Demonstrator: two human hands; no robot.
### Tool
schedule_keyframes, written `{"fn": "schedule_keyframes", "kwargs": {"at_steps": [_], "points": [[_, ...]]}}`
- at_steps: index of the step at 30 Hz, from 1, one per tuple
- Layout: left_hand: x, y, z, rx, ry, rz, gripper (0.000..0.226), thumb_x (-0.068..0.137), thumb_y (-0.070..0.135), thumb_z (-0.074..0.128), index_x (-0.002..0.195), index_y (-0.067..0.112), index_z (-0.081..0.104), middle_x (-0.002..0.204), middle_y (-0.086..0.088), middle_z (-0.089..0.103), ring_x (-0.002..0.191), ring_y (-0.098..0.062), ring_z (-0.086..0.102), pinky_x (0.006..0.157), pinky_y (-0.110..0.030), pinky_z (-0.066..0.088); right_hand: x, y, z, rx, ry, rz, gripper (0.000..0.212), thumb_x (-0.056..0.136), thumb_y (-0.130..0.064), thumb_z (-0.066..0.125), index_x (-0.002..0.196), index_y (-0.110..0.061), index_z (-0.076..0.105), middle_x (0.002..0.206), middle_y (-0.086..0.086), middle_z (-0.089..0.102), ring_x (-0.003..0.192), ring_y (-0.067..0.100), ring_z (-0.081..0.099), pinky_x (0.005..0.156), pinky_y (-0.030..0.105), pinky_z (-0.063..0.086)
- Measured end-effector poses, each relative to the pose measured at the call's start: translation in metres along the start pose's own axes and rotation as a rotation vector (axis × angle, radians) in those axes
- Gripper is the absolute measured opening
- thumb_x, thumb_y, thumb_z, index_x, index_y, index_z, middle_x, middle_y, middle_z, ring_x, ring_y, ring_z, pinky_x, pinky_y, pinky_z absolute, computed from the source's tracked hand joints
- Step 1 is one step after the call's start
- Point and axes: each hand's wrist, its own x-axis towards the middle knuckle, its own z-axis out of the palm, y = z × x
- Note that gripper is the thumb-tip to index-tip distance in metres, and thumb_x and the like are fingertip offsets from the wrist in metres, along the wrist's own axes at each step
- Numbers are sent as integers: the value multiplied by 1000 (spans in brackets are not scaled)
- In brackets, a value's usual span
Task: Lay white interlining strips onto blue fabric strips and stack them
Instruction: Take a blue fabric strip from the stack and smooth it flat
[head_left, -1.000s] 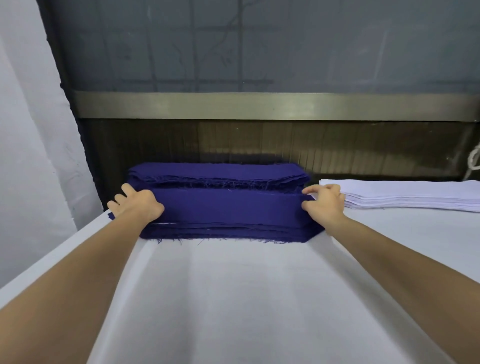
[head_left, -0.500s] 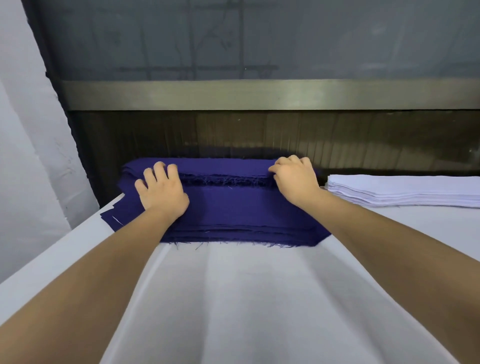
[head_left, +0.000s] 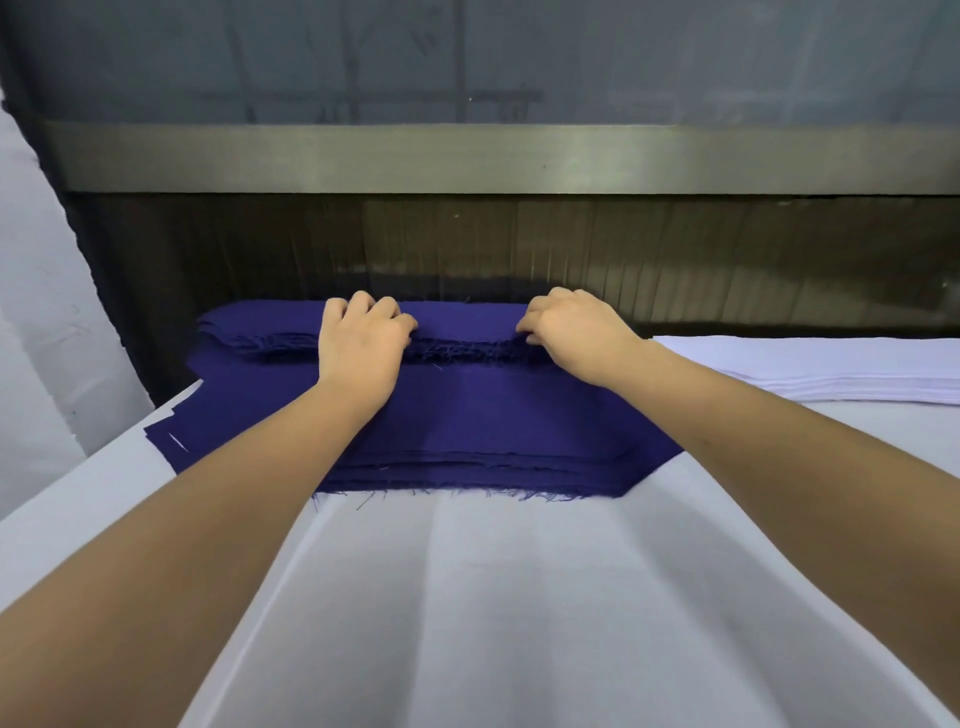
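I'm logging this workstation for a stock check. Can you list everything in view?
front blue fabric pile: one, dark blue, on the table nearest the person
rear blue fabric pile: one, dark blue, just behind the front pile
white strips: one pile, white, on the table right of the blue piles
table cover: one, white, over the table
metal bar: one, grey, across behind the table
back panel: one, dark brown, below the bar
sheet: one, white, hanging at far left
left hand: one, fingers curled on the rear pile's frayed front edge
right hand: one, pinching that edge further right
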Motion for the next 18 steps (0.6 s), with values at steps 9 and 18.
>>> {"fn": "schedule_keyframes", "kwargs": {"at_steps": [9,18], "points": [[0,-5,-1,-70,78,89,34,100,34,37,120,20,61,117,-3,61,105,-26,51,86,-34,23,8,-5,-7,297,89,275,10,91,-17,59,98,-12,63,108,7,61,103,25,55,78,33,43],[5,8,-4,-178,141,55,38,98,39,44,127,20,58,118,-2,59,106,-25,50,87,-34,25,10,2,-21,726,144,363,5,86,-21,67,82,-19,65,87,-3,63,85,13,56,76,29,45]]}}
